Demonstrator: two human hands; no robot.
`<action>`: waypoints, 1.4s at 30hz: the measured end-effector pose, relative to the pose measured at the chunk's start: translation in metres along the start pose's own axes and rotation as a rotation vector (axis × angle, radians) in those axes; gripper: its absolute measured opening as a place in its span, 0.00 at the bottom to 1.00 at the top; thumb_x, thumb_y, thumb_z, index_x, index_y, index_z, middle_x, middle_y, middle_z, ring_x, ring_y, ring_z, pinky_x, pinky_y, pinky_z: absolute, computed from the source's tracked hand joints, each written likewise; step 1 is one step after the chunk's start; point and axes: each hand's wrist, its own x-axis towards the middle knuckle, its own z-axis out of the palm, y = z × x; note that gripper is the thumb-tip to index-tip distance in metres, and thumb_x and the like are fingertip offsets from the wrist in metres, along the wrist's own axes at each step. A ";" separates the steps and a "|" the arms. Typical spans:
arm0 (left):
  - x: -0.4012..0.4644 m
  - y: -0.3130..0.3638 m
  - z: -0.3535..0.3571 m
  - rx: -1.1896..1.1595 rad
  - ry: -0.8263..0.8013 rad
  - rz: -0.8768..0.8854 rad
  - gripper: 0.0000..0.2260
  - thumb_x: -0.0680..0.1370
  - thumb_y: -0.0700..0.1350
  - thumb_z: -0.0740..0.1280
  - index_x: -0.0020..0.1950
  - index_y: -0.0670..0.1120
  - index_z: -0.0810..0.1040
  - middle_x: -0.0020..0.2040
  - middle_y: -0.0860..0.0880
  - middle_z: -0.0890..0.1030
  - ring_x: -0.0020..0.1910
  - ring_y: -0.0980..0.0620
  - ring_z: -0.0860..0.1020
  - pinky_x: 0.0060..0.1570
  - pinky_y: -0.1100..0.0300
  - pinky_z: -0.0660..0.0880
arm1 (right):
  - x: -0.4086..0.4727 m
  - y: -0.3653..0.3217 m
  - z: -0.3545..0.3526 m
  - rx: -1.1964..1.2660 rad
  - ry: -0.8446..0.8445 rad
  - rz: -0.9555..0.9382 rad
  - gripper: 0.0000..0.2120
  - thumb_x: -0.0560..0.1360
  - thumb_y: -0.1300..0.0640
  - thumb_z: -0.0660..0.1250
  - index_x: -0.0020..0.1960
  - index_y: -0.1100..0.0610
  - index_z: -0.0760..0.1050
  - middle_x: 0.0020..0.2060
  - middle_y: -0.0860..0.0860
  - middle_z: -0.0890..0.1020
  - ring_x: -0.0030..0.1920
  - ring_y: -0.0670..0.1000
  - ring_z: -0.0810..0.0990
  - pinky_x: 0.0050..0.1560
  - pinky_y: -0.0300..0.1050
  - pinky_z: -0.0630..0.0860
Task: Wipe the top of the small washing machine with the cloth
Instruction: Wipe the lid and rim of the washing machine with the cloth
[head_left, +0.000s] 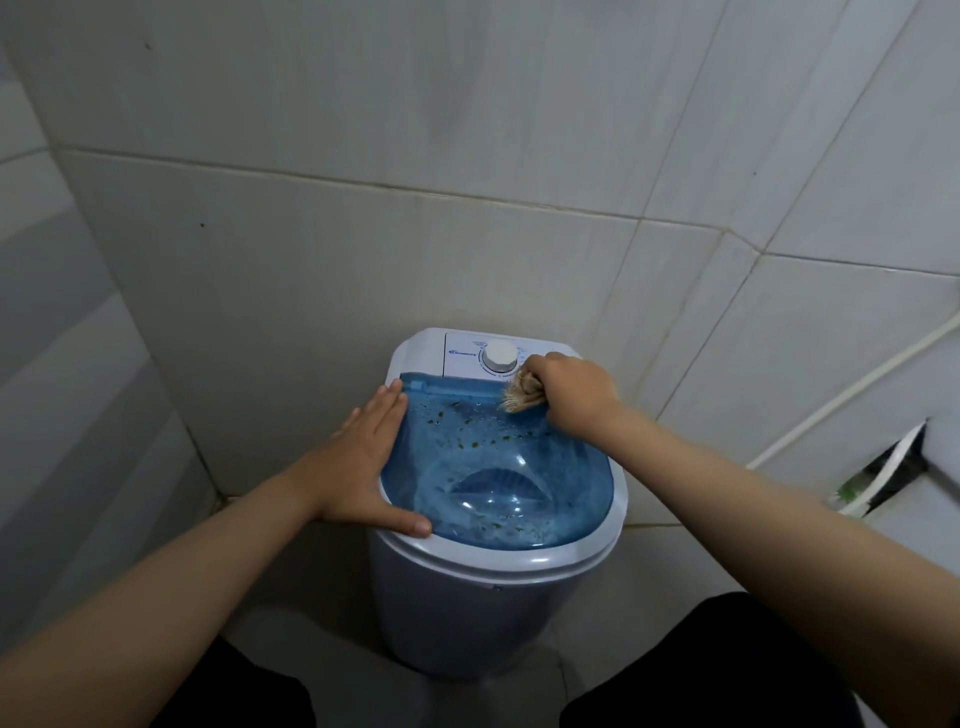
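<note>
While left hand (363, 462) lies flat, open, bracing the translucent blue plastic lid (498, 467), right hand (571, 395) fists a frayed beige cloth (522, 392); risk: bumping the white round dial (500, 357).

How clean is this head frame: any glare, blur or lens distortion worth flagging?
Head view: soft, even light; small glare highlights on the blue lid; wide-angle bending of the tile lines toward the edges; the cloth in the right hand looks slightly smeared; left hand and dial are sharp.

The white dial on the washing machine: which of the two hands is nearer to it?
Right. The right hand, gripping the cloth, is just beside the dial. The left hand lies flat on the lid's left edge, farther away.
</note>
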 end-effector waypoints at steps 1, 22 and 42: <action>0.000 0.000 -0.001 0.001 -0.001 0.000 0.64 0.55 0.78 0.62 0.74 0.46 0.30 0.73 0.51 0.27 0.73 0.55 0.30 0.70 0.56 0.33 | -0.005 -0.002 0.003 -0.002 -0.001 -0.014 0.18 0.68 0.68 0.61 0.57 0.58 0.70 0.53 0.57 0.76 0.51 0.61 0.77 0.39 0.48 0.67; -0.002 0.004 -0.001 0.013 -0.017 -0.014 0.65 0.55 0.80 0.61 0.74 0.45 0.31 0.74 0.50 0.28 0.73 0.54 0.31 0.71 0.54 0.35 | -0.027 -0.022 -0.035 0.112 -0.079 -0.151 0.20 0.65 0.67 0.62 0.55 0.54 0.73 0.49 0.55 0.81 0.50 0.59 0.78 0.42 0.49 0.75; -0.001 0.002 0.001 0.000 -0.004 -0.005 0.64 0.55 0.79 0.62 0.74 0.45 0.32 0.74 0.50 0.29 0.74 0.54 0.32 0.72 0.54 0.36 | -0.071 -0.039 -0.014 0.000 -0.176 -0.326 0.24 0.68 0.66 0.63 0.61 0.52 0.69 0.54 0.52 0.78 0.50 0.59 0.79 0.45 0.54 0.78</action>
